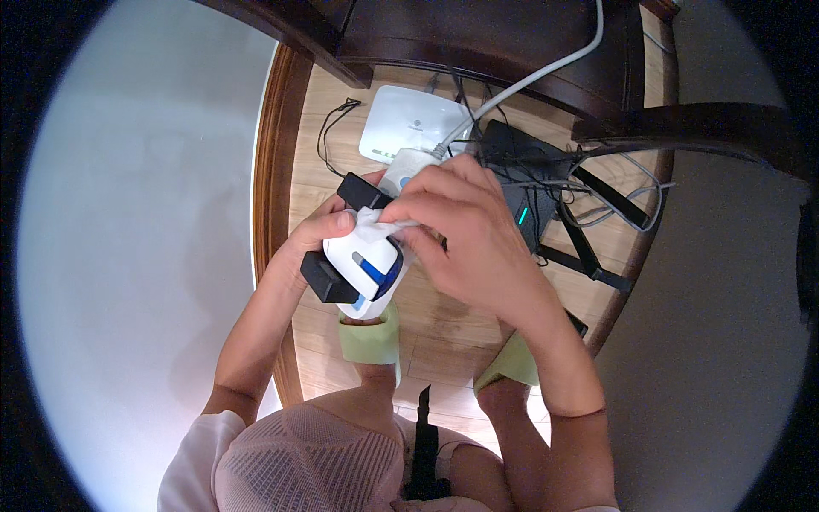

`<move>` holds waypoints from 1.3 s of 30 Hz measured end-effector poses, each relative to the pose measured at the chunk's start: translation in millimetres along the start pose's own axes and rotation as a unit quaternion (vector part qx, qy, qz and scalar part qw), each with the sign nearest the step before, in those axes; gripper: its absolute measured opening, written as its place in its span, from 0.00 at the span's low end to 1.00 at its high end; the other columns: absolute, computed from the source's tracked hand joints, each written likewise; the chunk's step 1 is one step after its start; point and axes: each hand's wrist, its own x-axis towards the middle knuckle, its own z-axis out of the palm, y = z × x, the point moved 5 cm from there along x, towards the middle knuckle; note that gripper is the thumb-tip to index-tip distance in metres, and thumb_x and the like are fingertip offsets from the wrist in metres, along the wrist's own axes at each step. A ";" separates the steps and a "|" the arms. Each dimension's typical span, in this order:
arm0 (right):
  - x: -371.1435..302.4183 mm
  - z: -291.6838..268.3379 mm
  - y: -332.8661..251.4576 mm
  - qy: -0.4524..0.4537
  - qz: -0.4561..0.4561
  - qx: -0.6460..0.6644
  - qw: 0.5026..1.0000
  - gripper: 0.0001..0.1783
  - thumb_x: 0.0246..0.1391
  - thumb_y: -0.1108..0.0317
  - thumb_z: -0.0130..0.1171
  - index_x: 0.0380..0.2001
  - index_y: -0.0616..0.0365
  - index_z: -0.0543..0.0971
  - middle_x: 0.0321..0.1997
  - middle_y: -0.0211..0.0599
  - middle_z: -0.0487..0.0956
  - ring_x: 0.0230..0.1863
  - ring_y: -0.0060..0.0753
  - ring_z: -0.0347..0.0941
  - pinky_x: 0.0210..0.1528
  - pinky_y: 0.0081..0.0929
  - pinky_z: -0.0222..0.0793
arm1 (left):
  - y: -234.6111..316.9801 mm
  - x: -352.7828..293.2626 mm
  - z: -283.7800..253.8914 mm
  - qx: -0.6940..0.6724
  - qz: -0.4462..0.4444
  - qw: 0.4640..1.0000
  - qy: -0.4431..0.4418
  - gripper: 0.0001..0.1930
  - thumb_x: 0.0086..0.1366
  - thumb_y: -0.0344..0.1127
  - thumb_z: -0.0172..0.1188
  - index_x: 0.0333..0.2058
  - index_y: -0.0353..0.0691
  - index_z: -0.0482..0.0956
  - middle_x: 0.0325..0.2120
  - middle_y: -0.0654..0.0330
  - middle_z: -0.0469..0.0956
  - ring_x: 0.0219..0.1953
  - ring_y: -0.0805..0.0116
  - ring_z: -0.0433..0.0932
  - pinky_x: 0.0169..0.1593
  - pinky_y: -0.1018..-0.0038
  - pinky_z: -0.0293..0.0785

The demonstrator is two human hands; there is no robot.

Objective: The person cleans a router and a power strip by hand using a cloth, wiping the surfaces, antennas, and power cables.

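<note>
A white power strip (pixel 415 162) slants through the frame's centre — the right hand (pixel 473 226) pinching above it, the left hand (pixel 317 229) clasping its left side — under black adapters (pixel 327 278), a white-and-blue plug-in unit (pixel 348 253) and the pinched white tissue (pixel 368 225).

power strip (pixel 411 163): smooth plastic | tissue (pixel 370 225): matt paper | floor (pixel 437 341): wood-look

Pale wood-plank floor (pixel 437 341), white router (pixel 401 119), black router (pixel 533 218) with green light (pixel 522 215), tangled cables (pixel 559 184), green slippers (pixel 369 343)

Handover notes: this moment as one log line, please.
left hand: holds power strip; right hand: pinches white tissue; adapter: white-and-blue; floor: white router
</note>
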 end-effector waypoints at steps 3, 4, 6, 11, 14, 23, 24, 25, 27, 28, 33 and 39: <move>3.5 6.5 2.0 -0.125 0.032 -0.059 0.990 0.08 0.44 0.78 0.64 0.31 0.56 0.84 0.35 0.34 0.77 0.41 0.36 0.70 0.47 0.33 0.59 | 0.9 0.4 -1.2 0.026 -0.006 1.000 0.005 0.58 0.43 0.52 0.75 0.68 0.33 0.53 0.55 0.51 0.74 0.50 0.62 0.79 0.56 0.70 0.76; 4.6 5.6 0.7 -0.127 0.032 -0.057 0.990 0.08 0.44 0.78 0.64 0.31 0.56 0.84 0.35 0.34 0.77 0.41 0.36 0.70 0.47 0.33 0.59 | -1.5 0.3 -0.5 0.042 -0.017 0.999 0.007 0.58 0.43 0.53 0.75 0.68 0.33 0.53 0.54 0.51 0.74 0.50 0.62 0.79 0.57 0.70 0.76; 10.0 -2.0 -3.9 -0.047 -0.003 -0.301 0.952 0.10 0.44 0.79 0.63 0.32 0.57 0.84 0.36 0.35 0.76 0.40 0.38 0.71 0.45 0.34 0.63 | -5.4 -2.6 3.7 0.029 -0.010 1.000 -0.003 0.58 0.45 0.52 0.75 0.69 0.32 0.53 0.54 0.50 0.74 0.50 0.62 0.79 0.56 0.70 0.76; 1.3 -13.8 7.5 0.081 0.056 -0.045 0.994 0.11 0.44 0.80 0.61 0.33 0.59 0.82 0.37 0.38 0.76 0.43 0.41 0.73 0.45 0.34 0.69 | -3.6 -6.6 5.2 -0.031 -0.038 0.998 -0.034 0.56 0.49 0.51 0.73 0.69 0.31 0.52 0.53 0.48 0.74 0.49 0.60 0.80 0.53 0.69 0.79; -9.3 8.0 -2.1 -0.034 0.041 0.091 0.994 0.12 0.46 0.83 0.59 0.34 0.59 0.83 0.36 0.39 0.75 0.42 0.41 0.74 0.44 0.29 0.71 | -5.4 -9.1 10.6 -0.038 -0.013 0.999 -0.035 0.55 0.50 0.55 0.72 0.69 0.35 0.53 0.53 0.48 0.74 0.49 0.60 0.80 0.51 0.68 0.81; -6.3 -3.1 2.0 0.106 0.004 0.058 0.993 0.21 0.46 0.84 0.60 0.42 0.52 0.85 0.34 0.35 0.75 0.33 0.32 0.74 0.34 0.24 0.70 | -11.7 -6.1 4.0 -0.029 -0.041 0.999 0.004 0.56 0.48 0.55 0.73 0.68 0.31 0.53 0.50 0.47 0.74 0.49 0.59 0.80 0.50 0.69 0.81; -12.2 6.0 -0.9 0.073 -0.016 0.061 0.995 0.22 0.46 0.86 0.59 0.44 0.52 0.85 0.33 0.36 0.74 0.32 0.32 0.73 0.33 0.25 0.70 | -12.9 -5.1 0.8 -0.032 -0.029 0.999 0.005 0.55 0.49 0.54 0.72 0.68 0.31 0.53 0.50 0.47 0.75 0.49 0.60 0.80 0.51 0.68 0.81; -15.3 8.2 3.5 0.075 -0.019 0.007 0.997 0.23 0.45 0.86 0.58 0.44 0.53 0.85 0.34 0.37 0.74 0.32 0.32 0.73 0.33 0.25 0.70 | -10.2 -5.7 7.4 -0.058 -0.024 0.998 -0.009 0.55 0.48 0.52 0.73 0.68 0.32 0.54 0.49 0.49 0.76 0.49 0.62 0.80 0.53 0.68 0.80; -16.7 0.4 16.5 0.114 0.006 -0.115 0.987 0.24 0.44 0.88 0.57 0.44 0.54 0.85 0.34 0.39 0.74 0.32 0.33 0.73 0.32 0.26 0.70 | -4.5 -5.5 11.2 0.000 -0.009 1.000 -0.003 0.56 0.46 0.49 0.74 0.68 0.31 0.54 0.49 0.50 0.76 0.50 0.62 0.80 0.53 0.69 0.79; -15.1 -8.9 23.2 0.154 0.037 -0.184 0.970 0.24 0.44 0.88 0.57 0.43 0.54 0.85 0.34 0.39 0.74 0.32 0.34 0.73 0.32 0.27 0.70 | -1.3 -5.1 10.8 0.059 0.002 0.998 0.000 0.56 0.45 0.47 0.75 0.68 0.31 0.54 0.50 0.50 0.77 0.50 0.63 0.80 0.54 0.69 0.77; -18.6 -9.2 14.4 0.080 0.032 -0.041 0.995 0.17 0.44 0.82 0.58 0.39 0.59 0.83 0.33 0.42 0.75 0.35 0.46 0.73 0.38 0.37 0.72 | 23.9 -14.1 19.6 0.196 0.086 0.977 0.014 0.54 0.42 0.35 0.78 0.68 0.35 0.58 0.49 0.56 0.77 0.49 0.67 0.78 0.56 0.74 0.71; -17.2 16.8 14.8 -0.003 0.143 0.105 0.984 0.15 0.48 0.82 0.57 0.40 0.59 0.83 0.34 0.45 0.77 0.37 0.48 0.77 0.40 0.39 0.73 | 37.6 -17.2 40.0 0.369 0.122 0.921 0.019 0.52 0.42 0.30 0.80 0.67 0.39 0.62 0.54 0.57 0.74 0.53 0.71 0.74 0.56 0.75 0.70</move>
